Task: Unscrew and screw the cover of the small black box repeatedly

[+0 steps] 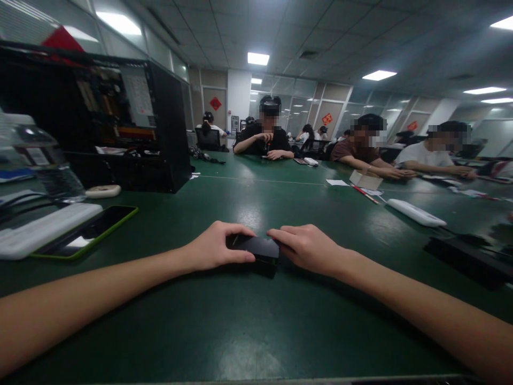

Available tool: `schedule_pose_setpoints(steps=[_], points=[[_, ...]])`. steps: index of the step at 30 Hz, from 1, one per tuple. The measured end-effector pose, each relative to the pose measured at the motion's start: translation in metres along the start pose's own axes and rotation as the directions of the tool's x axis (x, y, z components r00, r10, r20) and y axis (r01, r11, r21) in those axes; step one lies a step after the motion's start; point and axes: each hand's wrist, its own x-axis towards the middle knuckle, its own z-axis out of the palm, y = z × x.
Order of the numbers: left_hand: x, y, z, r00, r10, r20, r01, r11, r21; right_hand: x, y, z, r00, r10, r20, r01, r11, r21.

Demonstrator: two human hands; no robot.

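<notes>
A small black box-like object (262,247) rests on the green table in front of me; its exact kind I cannot make out. My left hand (216,246) grips its left end, thumb along the near side and fingers over the far side. At the right end, my right hand (306,246) has its fingers bent together and pressed against the object. Part of the object's ends is hidden by my fingers.
An opened black computer case (168,117) stands at the left, near a plastic bottle (52,155), a green-edged phone (92,230) and a white power strip (52,227). A white device (417,212) and black object (468,256) lie right. Several people sit beyond.
</notes>
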Motion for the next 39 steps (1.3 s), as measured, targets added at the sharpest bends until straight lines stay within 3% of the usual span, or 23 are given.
schedule_pose_setpoints(steps=[3,6,16,23,26,30,34,39], points=[[0.0,-0.002,0.0,1.0,0.009,0.005,-0.009,1.0,0.011,0.003,0.001,0.002,0.999,0.03,0.043,-0.04,0.964,0.262],[0.0,-0.002,0.0,1.0,0.015,0.008,-0.015,1.0,0.016,0.005,0.003,0.005,0.994,0.043,0.104,-0.079,0.925,0.371],[-0.001,0.003,0.0,0.999,0.031,-0.015,-0.031,0.999,-0.014,-0.014,0.028,-0.004,0.979,0.151,0.139,-0.177,0.963,0.203],[0.005,-0.009,-0.001,0.99,-0.112,-0.089,0.09,0.97,-0.227,-0.017,0.038,0.0,0.964,0.233,0.129,-0.251,0.956,0.153],[0.008,-0.011,0.001,0.974,-0.209,-0.081,0.155,0.887,-0.434,-0.016,0.033,0.002,0.961,0.224,0.161,-0.244,0.962,0.123],[0.012,-0.015,0.003,0.947,-0.309,-0.084,0.169,0.705,-0.689,-0.016,0.027,0.001,0.962,0.226,0.153,-0.239,0.968,0.075],[0.016,-0.018,0.003,0.922,-0.38,-0.071,0.172,0.569,-0.804,-0.016,0.024,0.001,0.977,0.198,0.084,-0.205,0.975,0.088],[0.018,-0.019,0.001,0.919,-0.389,-0.065,0.157,0.513,-0.844,-0.015,0.022,0.002,0.985,0.154,0.077,-0.163,0.98,0.115]])
